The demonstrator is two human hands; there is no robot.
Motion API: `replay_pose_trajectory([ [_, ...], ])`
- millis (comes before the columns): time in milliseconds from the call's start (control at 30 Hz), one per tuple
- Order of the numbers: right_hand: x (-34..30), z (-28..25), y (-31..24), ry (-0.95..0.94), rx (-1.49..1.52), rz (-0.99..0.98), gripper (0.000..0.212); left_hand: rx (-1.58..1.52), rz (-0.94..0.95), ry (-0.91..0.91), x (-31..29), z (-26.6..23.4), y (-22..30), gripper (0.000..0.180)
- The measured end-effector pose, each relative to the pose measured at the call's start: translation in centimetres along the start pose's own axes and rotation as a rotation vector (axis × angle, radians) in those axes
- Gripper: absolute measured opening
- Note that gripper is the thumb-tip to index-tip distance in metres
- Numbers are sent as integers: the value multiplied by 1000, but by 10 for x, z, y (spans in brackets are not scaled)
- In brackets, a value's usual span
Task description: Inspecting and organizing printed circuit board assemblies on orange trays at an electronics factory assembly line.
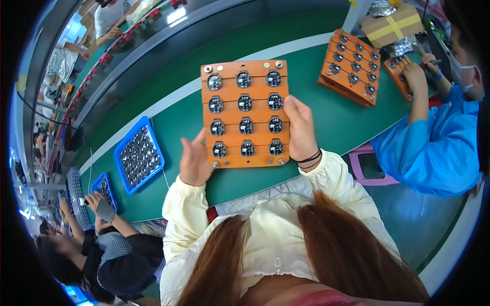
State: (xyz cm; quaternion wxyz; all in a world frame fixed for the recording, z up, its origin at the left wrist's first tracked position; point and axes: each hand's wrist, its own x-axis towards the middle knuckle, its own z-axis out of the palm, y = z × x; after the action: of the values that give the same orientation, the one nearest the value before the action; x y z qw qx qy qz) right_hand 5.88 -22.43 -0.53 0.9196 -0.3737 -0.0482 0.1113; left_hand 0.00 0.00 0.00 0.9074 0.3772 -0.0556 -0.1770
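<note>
An orange fixture tray (231, 117) stands in front of me, with rows of small round black circuit boards (246, 126) in its pockets and metal studs at its corners. My right hand (302, 130) is closed on the tray's right edge, thumb over the front and the other fingers out of sight behind. At the lower left edge is my left hand (196, 160), its thumb spread away from the tray. Some of that hand's fingers pass behind the edge, so their hold is hidden.
Left on the green table (189, 109) sits a blue bin (162, 162) of small dark parts, with a smaller blue bin (113, 200) near a co-worker's gloved hand (104, 208). Stacked orange trays (344, 84) stand at right. Beyond them, a co-worker in blue (429, 148) handles another tray (395, 76).
</note>
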Motion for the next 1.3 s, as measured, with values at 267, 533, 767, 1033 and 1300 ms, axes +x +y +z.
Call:
replay_pose_trajectory([
  [267,6,6,7,-84,-35,143,31,172,197,378,-17,21,-26,61],
  [533,16,-6,-9,-295,-168,201,48,178,487,605,-54,-17,6,53],
  [767,1,-27,-6,-222,-206,172,45,175,739,849,-106,-38,37,44],
  [1033,-3,-41,-7,-188,-208,195,44,153,757,894,-135,-61,49,44],
  [1300,-1,-27,-6,-259,-288,169,41,172,634,674,-142,-80,65,42],
])
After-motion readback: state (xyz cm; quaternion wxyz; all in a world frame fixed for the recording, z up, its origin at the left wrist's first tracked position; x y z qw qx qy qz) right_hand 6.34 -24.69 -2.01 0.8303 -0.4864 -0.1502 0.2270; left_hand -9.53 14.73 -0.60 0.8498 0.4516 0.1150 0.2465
